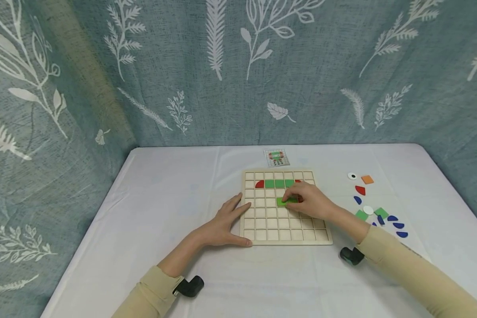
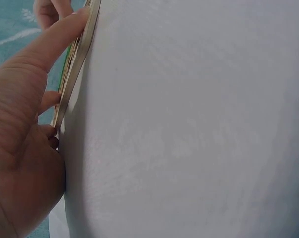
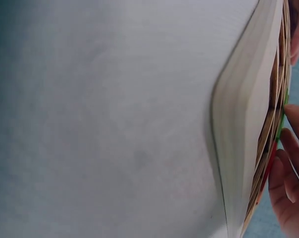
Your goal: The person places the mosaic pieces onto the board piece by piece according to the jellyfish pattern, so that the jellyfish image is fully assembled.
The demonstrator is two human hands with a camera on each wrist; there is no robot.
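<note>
A pale wooden grid board [image 1: 262,224] lies on the table, seen edge-on in both wrist views. My left hand [image 1: 220,227] has its fingers spread along the board's left side, the thumb at the near left corner. Over the middle of the grid, my right hand [image 1: 313,201] pinches a green square tile [image 1: 280,202] between thumb and forefinger, close on the cells. More green and a red piece [image 1: 300,199] show partly behind those fingers. One row farther back, several green tiles [image 1: 279,183] stand between a red rounded piece [image 1: 260,184] and another red one, partly covered.
Behind the board lies a small picture card [image 1: 276,157]. Loose pieces are scattered to the right: blue half-rounds [image 1: 398,225], green squares [image 1: 381,213], a red piece [image 1: 360,190], an orange square [image 1: 367,179] and white discs [image 1: 368,210]. A patterned curtain [image 1: 238,101] hangs behind the table.
</note>
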